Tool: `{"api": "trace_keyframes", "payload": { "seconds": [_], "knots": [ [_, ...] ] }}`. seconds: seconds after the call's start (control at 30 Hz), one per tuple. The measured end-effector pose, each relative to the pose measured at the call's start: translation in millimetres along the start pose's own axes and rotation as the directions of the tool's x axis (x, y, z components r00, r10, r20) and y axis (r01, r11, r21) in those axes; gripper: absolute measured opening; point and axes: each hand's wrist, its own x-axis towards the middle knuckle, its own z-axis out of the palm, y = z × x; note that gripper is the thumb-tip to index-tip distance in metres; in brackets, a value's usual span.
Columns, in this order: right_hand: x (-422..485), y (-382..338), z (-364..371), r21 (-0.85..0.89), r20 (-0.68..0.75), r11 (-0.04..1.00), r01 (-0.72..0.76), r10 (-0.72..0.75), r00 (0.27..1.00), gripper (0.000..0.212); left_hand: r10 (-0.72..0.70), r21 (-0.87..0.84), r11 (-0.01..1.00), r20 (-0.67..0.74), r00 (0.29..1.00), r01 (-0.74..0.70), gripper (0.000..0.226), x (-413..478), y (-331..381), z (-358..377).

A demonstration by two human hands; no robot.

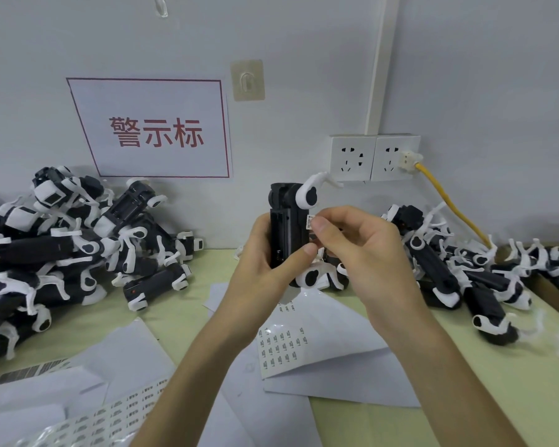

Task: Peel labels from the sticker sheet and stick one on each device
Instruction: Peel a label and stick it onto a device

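My left hand (265, 262) grips a black device (286, 221) with a white arm upright above the table. My right hand (355, 243) pinches a small white label (309, 221) between thumb and forefinger and holds it against the device's right side. Below the hands lies a sticker sheet (291, 343) with several small labels left on it. Another label sheet (110, 417) lies at the lower left.
A heap of black-and-white devices (65, 240) fills the left of the table, another heap (459, 266) the right. Blank white backing sheets (336, 385) cover the middle. On the wall are a red-lettered sign (155, 130), two sockets (375, 156) and a yellow cable (449, 204).
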Motion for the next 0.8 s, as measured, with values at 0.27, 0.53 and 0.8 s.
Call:
{"api": "trace_keyframes", "payload": {
  "seconds": [0.27, 0.53, 0.8],
  "knots": [
    [-0.4, 2.1, 1.4, -0.014, -0.036, 1.0, -0.02, 0.019, 0.999, 0.01, 0.061, 0.111, 0.992, -0.004, 0.998, -0.06, 0.038, -0.6, -3.1, 2.5],
    [-0.6, 2.6, 4.3, -0.019, -0.063, 1.0, -0.011, 0.01, 0.998, 0.009, 0.084, 0.112, 0.99, -0.014, 0.996, -0.082, 0.04, -0.4, -2.8, 4.5],
    [-1.8, 4.0, 5.7, -0.034, -0.084, 0.999, 0.014, -0.017, 0.996, 0.008, 0.118, 0.13, 0.985, -0.02, 0.993, -0.115, 0.037, -0.6, -2.3, 6.6]
  ]
}}
